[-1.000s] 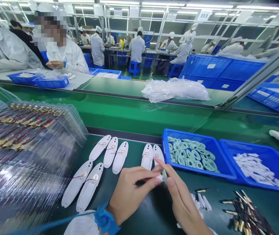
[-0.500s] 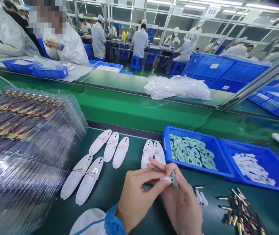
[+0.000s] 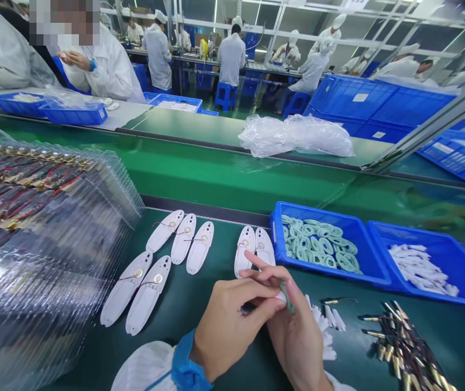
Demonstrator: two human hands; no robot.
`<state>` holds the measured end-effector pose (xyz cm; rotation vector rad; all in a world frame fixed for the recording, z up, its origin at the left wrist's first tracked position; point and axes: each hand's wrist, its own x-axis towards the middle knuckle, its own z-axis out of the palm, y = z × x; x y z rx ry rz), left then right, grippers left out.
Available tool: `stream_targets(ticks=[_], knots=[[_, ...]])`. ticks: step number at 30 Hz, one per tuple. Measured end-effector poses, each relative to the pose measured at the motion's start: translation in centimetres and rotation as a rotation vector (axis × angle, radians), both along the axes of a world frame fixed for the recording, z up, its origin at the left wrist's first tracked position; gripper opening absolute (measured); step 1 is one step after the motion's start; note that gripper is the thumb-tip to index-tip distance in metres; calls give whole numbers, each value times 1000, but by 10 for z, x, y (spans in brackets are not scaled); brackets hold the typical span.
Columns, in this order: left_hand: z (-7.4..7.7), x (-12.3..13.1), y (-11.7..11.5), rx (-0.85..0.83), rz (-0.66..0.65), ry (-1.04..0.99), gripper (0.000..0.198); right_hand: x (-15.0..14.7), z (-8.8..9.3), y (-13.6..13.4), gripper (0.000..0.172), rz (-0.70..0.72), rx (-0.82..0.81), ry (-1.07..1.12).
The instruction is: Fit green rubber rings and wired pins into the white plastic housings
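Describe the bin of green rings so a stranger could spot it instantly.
On the dark work mat before the green conveyor belt stand two blue bins side by side. Take the left bin, beside the white shells: it holds pale green rings, the right bin white strips.

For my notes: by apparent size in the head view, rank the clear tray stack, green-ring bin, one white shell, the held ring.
1. clear tray stack (nearest the camera)
2. green-ring bin
3. white shell
4. held ring
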<state>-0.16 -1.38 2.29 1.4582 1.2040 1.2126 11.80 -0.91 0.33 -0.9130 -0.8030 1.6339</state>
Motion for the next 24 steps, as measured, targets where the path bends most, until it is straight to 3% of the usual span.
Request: stream_targets(ticks=[5, 9, 15, 18, 21, 24], knots=[[1, 5, -3, -131, 27, -91, 12, -4, -1, 0, 37, -5, -11, -33], [4, 2, 0, -214, -6, -160, 17, -7, 4, 4, 45, -14, -114, -54], [5, -13, 9, 57, -97, 71, 32, -9, 17, 8, 48, 35, -246, 141], [5, -16, 9, 227, -57, 110, 24, -10, 23, 7, 47, 76, -242, 149], [10, -19, 6, 265, -35, 154, 14, 1, 33, 7, 42, -124, -108, 7], [12, -22, 1, 198, -211, 290, 14, 38, 42, -1, 43, -443, 123, -195]])
